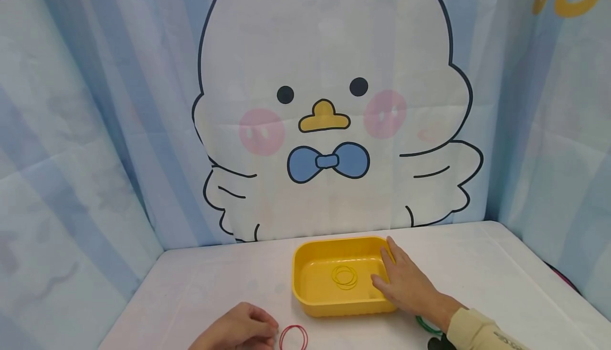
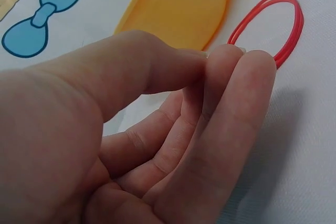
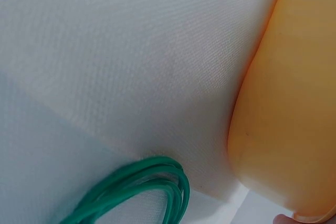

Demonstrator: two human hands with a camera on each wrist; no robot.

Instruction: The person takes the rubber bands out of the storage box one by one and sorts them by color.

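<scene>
The yellow tray (image 1: 343, 307) stands on the white-covered table, with a few thin yellow rubber bands (image 1: 345, 277) lying inside. My right hand (image 1: 408, 281) rests on the tray's right rim, fingers spread and fairly straight, thumb over the inside. In the head view my left hand (image 1: 241, 327) is left of and in front of the tray, thumb against fingertips. Red rubber bands (image 2: 294, 30) form a round loop right by those fingertips. The fingers hide the loop's near part in the left wrist view, so I cannot tell whether they pinch it.
Green rubber bands (image 3: 142, 174) lie on the table right of the tray, partly under the right forearm. A black rounded thing (image 1: 440, 343) shows at the bottom edge beside the sleeve. Fabric curtains with a cartoon bird (image 1: 329, 201) enclose the table at the back and sides.
</scene>
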